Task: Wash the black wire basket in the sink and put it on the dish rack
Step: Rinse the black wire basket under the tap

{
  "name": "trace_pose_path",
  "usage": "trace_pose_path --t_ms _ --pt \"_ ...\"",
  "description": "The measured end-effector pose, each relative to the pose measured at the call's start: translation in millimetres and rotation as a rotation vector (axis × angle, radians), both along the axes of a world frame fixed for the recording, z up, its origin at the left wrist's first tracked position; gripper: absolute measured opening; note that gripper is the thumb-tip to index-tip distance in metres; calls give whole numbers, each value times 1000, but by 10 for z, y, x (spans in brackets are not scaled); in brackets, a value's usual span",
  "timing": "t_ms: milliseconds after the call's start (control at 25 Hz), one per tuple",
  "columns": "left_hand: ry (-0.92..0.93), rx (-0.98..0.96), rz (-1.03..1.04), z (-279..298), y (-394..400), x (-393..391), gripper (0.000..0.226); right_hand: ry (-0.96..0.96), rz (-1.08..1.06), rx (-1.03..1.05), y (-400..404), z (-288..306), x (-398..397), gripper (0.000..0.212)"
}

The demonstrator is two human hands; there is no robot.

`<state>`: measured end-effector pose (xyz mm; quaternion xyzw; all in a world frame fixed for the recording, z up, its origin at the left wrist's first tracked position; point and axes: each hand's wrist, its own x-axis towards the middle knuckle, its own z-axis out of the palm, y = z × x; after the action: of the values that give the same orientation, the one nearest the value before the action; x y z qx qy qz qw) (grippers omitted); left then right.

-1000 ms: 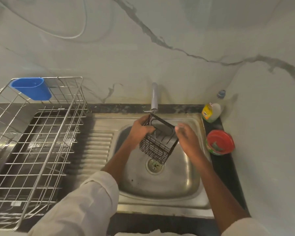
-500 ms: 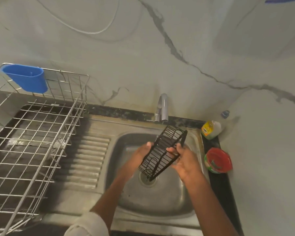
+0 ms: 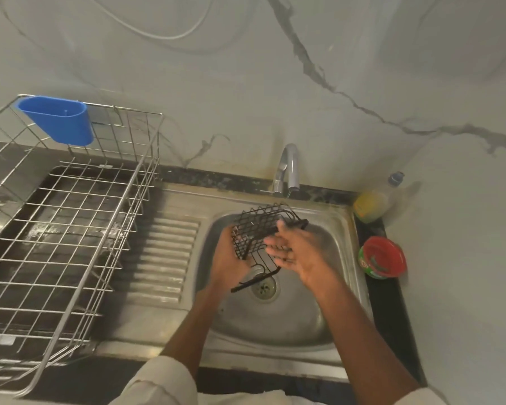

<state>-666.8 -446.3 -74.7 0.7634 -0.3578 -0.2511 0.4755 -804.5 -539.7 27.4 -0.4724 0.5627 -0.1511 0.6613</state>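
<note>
- The left hand (image 3: 231, 258) is wrapped around the lower left side of the black wire basket (image 3: 257, 229), palm under it, fingers curled into the mesh; a firm, closed hold
- The right hand (image 3: 295, 252) lies against the basket's right face, fingers (image 3: 278, 247) spread and only loosely bent, pressing flat on the wires rather than clenched; motion blur softens the fingertips, so how far they hook into the mesh cannot be told
- The basket sits between the two hands, tilted, its upper rim toward 1 o'clock and its thin wire hook end (image 3: 254, 280) trailing toward 7 o'clock, hanging just above the drain (image 3: 265, 287)
- It is held in the air over the bowl of the steel sink (image 3: 275, 323), not resting on the bottom
- The tap (image 3: 287, 168) stands at 12 o'clock from the basket, its spout just beyond the upper rim; whether water runs cannot be told
- The dish rack (image 3: 70, 229), of silver wire, stands at 9 o'clock, well apart from the basket across the ribbed drainboard (image 3: 164, 255); a blue cup (image 3: 59, 119) hangs on its far rim
- At 3 o'clock, on the dark counter edge, sit a red-lidded tub (image 3: 381, 257) and, behind it, a yellow soap bottle (image 3: 371, 204)
</note>
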Motion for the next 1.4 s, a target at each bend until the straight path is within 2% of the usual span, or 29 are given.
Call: trace_pose_path --t_ms 80,120,160,240,320,480,600,720,840,920,1080,1200,1320,1400 --pt "9 62 117 -50 77 140 72 257 -156 -393 -82 -103 -67 30" --pt "46 82 161 -110 108 195 65 294 -176 -509 -147 -124 -99 33" --pt "91 79 178 -137 124 227 60 252 -129 -503 -235 -146 -102 39" --pt "145 27 184 -102 99 221 55 85 16 -261 -369 -167 -61 61" --pt "153 -28 128 -31 -4 186 53 39 122 -107 -420 -191 -46 68" --pt "217 -14 -42 105 -406 143 55 73 -2 -111 -484 -252 -225 58" --pt "190 124 -159 196 -749 129 39 19 -165 -90 -466 -232 -419 49" --pt "119 208 -245 138 -1023 149 23 -10 -218 -123 -430 -229 -513 53" --pt "92 244 -246 21 -1058 192 18 -12 -267 -122 -376 -194 -447 36" --pt "111 225 -179 11 -942 226 23 4 -244 -133 -335 -167 -322 28" --pt "104 77 -29 15 -493 277 49 -20 -123 -140 -311 -140 -43 41" --pt "123 -19 80 -3 -164 245 69 -56 -31 -156 -317 -113 105 32" --pt "141 -84 108 -109 -40 213 73 -69 19 -156 -318 -124 134 37" --pt "126 -88 93 -148 -91 211 73 -58 54 -155 -320 -156 86 48"
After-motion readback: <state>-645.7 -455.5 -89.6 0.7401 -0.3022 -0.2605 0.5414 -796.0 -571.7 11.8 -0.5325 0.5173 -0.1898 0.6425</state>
